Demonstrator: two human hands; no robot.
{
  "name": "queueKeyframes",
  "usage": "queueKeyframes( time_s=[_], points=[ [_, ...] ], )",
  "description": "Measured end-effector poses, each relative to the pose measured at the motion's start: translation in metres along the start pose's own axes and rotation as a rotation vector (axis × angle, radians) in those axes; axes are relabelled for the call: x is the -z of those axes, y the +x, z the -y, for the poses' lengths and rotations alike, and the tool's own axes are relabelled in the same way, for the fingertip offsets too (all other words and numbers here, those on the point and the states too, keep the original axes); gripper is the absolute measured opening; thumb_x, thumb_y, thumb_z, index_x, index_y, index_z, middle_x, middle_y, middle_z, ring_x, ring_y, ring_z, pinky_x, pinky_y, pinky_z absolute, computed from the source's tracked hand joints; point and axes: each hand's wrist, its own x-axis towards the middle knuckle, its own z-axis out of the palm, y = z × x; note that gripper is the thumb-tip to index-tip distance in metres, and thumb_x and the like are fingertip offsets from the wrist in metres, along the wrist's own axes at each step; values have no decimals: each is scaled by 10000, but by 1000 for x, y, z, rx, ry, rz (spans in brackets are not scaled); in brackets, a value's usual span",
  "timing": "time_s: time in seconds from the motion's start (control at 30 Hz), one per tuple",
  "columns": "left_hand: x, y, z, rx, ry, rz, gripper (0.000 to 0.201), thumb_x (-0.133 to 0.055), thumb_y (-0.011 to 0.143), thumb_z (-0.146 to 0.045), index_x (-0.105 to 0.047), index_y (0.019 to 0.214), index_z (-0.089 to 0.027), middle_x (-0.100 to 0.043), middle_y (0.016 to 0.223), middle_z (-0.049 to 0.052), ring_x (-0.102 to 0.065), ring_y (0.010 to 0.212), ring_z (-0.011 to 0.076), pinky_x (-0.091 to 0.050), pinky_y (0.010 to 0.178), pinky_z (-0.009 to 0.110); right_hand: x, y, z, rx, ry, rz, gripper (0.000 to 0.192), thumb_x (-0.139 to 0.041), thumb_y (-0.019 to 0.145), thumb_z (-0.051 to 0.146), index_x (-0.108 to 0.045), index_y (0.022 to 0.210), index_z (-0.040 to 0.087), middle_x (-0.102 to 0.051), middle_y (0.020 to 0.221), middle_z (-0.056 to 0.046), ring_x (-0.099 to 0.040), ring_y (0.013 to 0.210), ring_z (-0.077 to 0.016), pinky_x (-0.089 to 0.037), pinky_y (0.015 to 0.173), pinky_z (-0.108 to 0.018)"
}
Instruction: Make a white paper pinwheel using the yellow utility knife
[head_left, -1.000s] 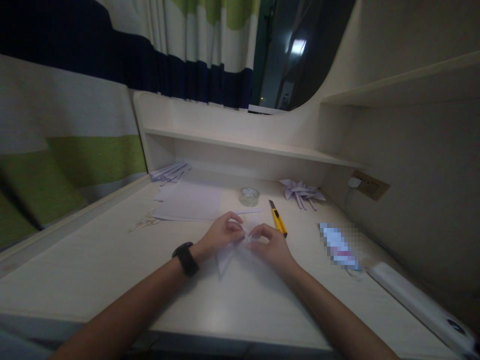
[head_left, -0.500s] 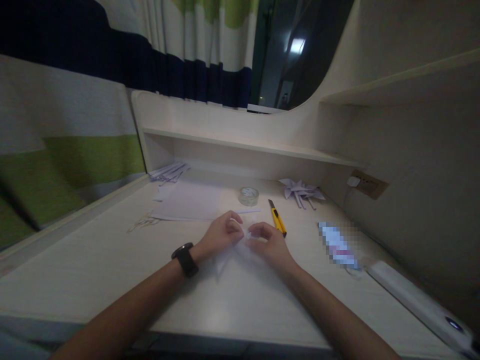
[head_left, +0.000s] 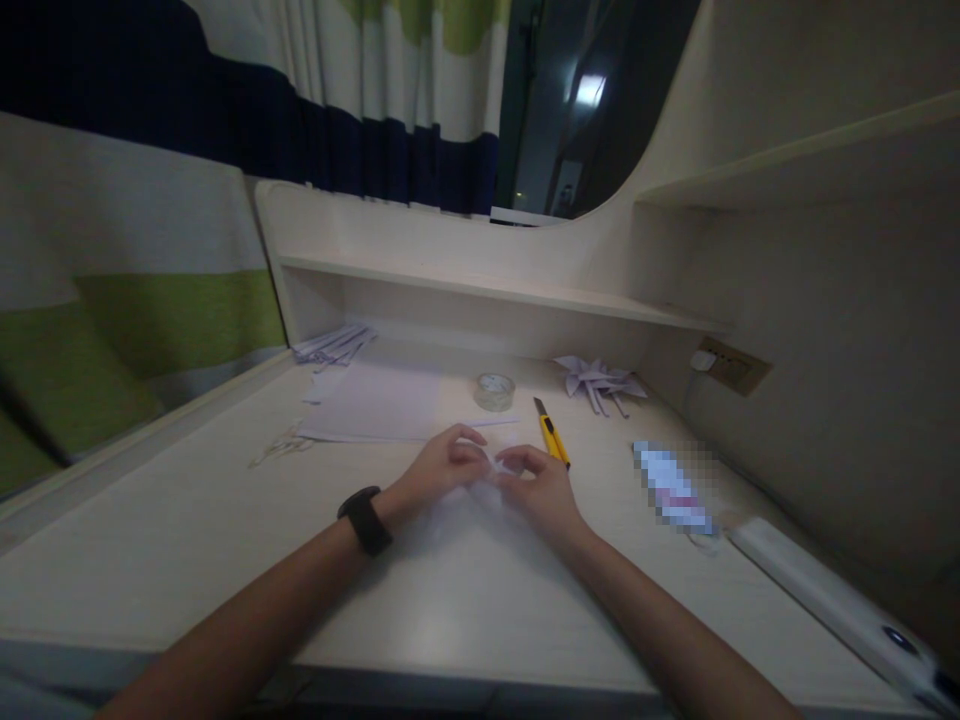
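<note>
- At far left, the striped curtain (head_left: 172,310) hangs beside the bench (head_left: 420,620).
- Thin pale bits (head_left: 281,442) lie loose, just in front of a bundle of narrow paper sticks (head_left: 334,345) in the back corner.
- My wrist carries a black watch (head_left: 365,520); beyond it, flat white sheets (head_left: 379,395) lie on the bench.
- My left hand (head_left: 442,468) is curled, its fingertips pinching the folded paper (head_left: 491,488).
- That paper sits between my hands, near the middle of the bench; its shape is blurred.
- Behind it stands a roll of clear tape (head_left: 494,392).
- My right hand (head_left: 541,492) pinches the paper's other side between thumb and fingers.
- Just beyond that hand lies a yellow cutter (head_left: 552,435).
- Folded paper pinwheels (head_left: 598,380) are heaped at the back.
- Rightmost, a pixelated object (head_left: 673,490) lies near a long white bar (head_left: 832,590).
</note>
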Motion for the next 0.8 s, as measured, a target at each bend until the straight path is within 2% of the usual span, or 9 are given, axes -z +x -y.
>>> queueKeyframes(
  time_s=[0.13, 0.33, 0.53, 0.67, 0.8],
  points=[
    [-1, 0, 0, 16, 2, -19, 394, -740, 651, -270, -503, 940, -145, -669, 698, 28, -629, 665, 152, -462, 643, 269, 1, -1, 1, 55, -76, -10, 243, -763, 625, 337, -683, 802, 192, -640, 754, -24, -594, 726, -182, -485, 709, -308],
    [1, 0, 4, 3, 39, -16, 375, -733, 669, -289, -520, 941, -145, -656, 671, 13, -613, 606, 144, -423, 564, 237, 0, -2, 4, 68, -61, -32, 347, -773, 619, 291, -671, 939, 202, -643, 784, -26, -604, 747, -185, -487, 746, -318],
    [2, 1, 8, -24, 47, 49, 386, -744, 654, -268, -509, 937, -149, -633, 608, -17, -572, 539, 122, -401, 530, 227, 1, 0, 6, 39, 15, -39, 335, -771, 618, 294, -669, 917, 182, -644, 776, -25, -614, 744, -181, -489, 743, -316],
    [-1, 0, 7, -27, 34, 25, 377, -738, 652, -240, -497, 929, -154, -659, 652, 4, -588, 564, 126, -421, 553, 238, 3, 2, 0, 50, 79, 16, 294, -753, 642, 302, -673, 895, 175, -662, 782, -33, -623, 734, -179, -497, 708, -301],
    [-2, -1, 6, -16, 38, 21, 361, -739, 639, -220, -507, 908, -153, -661, 637, 6, -596, 567, 130, -435, 564, 246, 3, 2, -5, 54, 98, 12, 211, -730, 663, 305, -688, 824, 175, -678, 784, -45, -624, 740, -183, -497, 715, -307]
  ],
)
